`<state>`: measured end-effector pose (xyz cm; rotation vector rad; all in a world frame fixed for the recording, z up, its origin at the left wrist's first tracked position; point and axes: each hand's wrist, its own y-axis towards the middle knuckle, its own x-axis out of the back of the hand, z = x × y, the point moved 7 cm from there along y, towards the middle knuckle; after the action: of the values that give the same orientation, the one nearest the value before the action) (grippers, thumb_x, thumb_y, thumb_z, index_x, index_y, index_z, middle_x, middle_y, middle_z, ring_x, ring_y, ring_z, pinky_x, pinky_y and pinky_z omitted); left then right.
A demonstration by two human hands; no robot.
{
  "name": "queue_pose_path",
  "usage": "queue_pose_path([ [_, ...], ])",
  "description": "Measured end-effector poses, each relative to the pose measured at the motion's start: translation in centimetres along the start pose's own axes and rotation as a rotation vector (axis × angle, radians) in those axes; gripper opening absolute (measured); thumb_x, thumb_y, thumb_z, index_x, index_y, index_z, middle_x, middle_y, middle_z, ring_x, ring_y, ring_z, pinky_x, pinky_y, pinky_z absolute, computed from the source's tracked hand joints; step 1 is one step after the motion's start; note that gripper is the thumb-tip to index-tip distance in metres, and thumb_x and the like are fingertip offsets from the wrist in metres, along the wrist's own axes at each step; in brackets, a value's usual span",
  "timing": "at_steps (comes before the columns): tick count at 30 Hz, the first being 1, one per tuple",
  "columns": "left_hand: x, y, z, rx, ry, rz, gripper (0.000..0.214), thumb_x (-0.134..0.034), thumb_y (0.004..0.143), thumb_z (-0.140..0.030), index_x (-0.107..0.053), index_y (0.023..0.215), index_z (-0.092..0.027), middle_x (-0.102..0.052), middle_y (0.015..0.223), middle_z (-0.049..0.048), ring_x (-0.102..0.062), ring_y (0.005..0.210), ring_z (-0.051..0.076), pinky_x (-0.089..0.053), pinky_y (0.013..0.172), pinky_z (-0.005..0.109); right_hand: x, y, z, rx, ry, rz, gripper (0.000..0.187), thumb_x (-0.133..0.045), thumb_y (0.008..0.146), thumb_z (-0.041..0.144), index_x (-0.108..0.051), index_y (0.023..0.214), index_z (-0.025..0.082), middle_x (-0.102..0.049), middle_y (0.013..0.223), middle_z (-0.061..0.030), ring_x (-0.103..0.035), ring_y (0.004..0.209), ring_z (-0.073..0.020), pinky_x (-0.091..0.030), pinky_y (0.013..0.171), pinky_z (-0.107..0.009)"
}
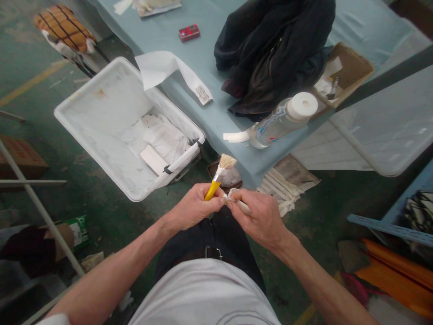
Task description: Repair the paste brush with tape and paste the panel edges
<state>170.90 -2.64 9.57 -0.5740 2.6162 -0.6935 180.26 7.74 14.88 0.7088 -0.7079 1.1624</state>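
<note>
From my place far from the work, I see through the head camera two bare hands near the right side of the white bin (101, 108), which I take as my landmark. The left hand (198, 206) is closed around the yellow handle of a brush (216, 181); so the brush is just to the right of the bin's near corner, tilted, with its pale bristles upward. The right hand (259, 215) pinches a small white piece (242, 206), farther from the bin than the brush. The fingertips of both hands come together at this piece, but I cannot tell if the left ones also grip it, nor what it is made of. Inside the bin lie a whitish cloth (162, 133) and a pale block (154, 159). Beside the bin, to its right, is a table (203, 58) with a blue cover. On it, a paper strip (158, 67) reaches to the bin's edge; farther from the bin I see a red box (189, 33), a dark jacket (277, 49) and a tilted bottle (274, 122) with a white cap.
</note>
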Motion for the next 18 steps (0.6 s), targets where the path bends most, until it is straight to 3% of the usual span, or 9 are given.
queue_pose_path([
  [5,-1.2,0.0,2.1,0.13,-0.286,-0.019,0.042,-0.086,0.069,-0.044,-0.053,0.078,-0.02,-0.037,0.053,-0.0131,-0.023,0.042,0.002,-0.015,0.04,0.017,0.0,-0.6,0.7,0.077,-0.119,-0.203,0.026,-0.054,0.106,0.026,-0.066,0.082,0.022,-0.073,0.069,-0.002,-0.065,0.062,-0.0162,-0.039,0.064,-0.029],
  [9,-1.1,0.2,3.5,0.12,-0.351,-0.085,0.048,-0.088,0.069,-0.049,-0.05,0.076,-0.02,-0.038,0.055,-0.0123,-0.024,0.041,0.001,-0.015,0.038,0.016,0.4,-1.4,0.5,0.094,-0.209,-0.324,0.029,-0.052,0.108,0.029,-0.065,0.083,0.02,-0.073,0.067,-0.0026,-0.065,0.058,-0.0166,-0.04,0.061,-0.031],
  [13,1.0,-0.1,4.5,0.074,-0.34,-0.158,0.052,-0.089,0.071,-0.053,-0.049,0.077,-0.02,-0.038,0.057,-0.0128,-0.022,0.042,0.0,-0.015,0.038,0.015,1.9,-2.5,-1.2,-0.019,-0.169,-0.359,0.024,-0.057,0.105,0.032,-0.067,0.087,0.02,-0.075,0.071,-0.0022,-0.067,0.059,-0.0169,-0.043,0.06,-0.029],
  [18,3.0,-1.4,4.6,0.032,-0.318,-0.18,0.052,-0.09,0.073,-0.054,-0.057,0.086,-0.017,-0.045,0.065,-0.0101,-0.025,0.045,0.0,-0.016,0.039,0.015,2.5,-3.6,-3.1,-0.203,0.097,-0.293,0.016,-0.061,0.099,0.03,-0.066,0.086,0.022,-0.07,0.066,0.0033,-0.061,0.051,-0.0129,-0.043,0.053,-0.024],
])
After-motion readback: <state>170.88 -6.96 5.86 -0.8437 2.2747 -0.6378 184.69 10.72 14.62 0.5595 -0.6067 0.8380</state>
